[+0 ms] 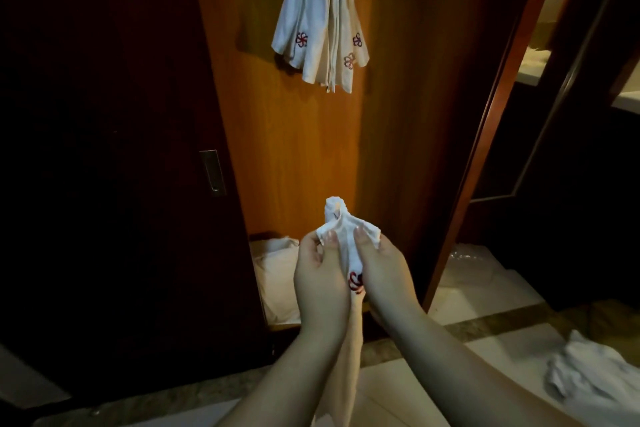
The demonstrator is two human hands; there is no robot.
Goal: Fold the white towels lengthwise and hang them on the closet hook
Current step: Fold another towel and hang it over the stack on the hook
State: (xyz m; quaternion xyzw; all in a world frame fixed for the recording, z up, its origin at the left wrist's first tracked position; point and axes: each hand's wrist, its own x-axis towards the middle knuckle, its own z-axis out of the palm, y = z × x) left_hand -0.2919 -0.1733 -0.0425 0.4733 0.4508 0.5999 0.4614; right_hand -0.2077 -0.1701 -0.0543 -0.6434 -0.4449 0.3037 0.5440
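Towel (346, 239) bunched between my left hand (320, 276) and right hand (381, 270), fingers of both pinching its top edge, low before the closet. I should match corners before creasing (others (320, 28) already hang on the hook above).

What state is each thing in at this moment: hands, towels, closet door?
Left hand: grips the held towel.
Right hand: pinches the same towel.
Held towel: bunched between both hands, its tail hanging down.
Hung towels: draped over the hook, folded lengthwise.
Loose towels: crumpled on the floor, lower right.
Closet door: slid open, wooden back panel exposed.
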